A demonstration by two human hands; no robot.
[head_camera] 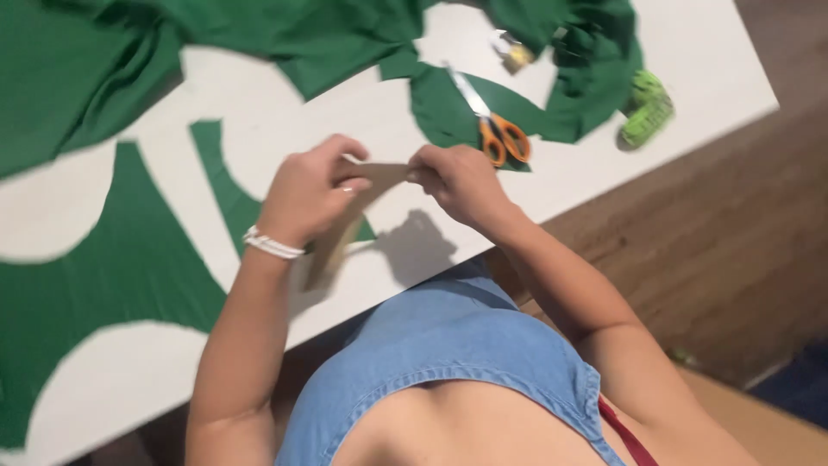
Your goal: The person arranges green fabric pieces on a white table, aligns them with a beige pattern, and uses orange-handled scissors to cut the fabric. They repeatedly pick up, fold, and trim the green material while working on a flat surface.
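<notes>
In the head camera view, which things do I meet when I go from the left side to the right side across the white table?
Large cut green fabric piece → left hand → tan paper strip held between both hands → right hand → orange-handled scissors → bright green measuring tape roll.

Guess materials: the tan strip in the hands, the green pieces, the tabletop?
Tan strip: likely thin card or paper, matte, holds a flat edge. Green pieces: woven or knit cloth, matte, draping with folds. Tabletop: smooth white, probably laminate; unclear.
</notes>
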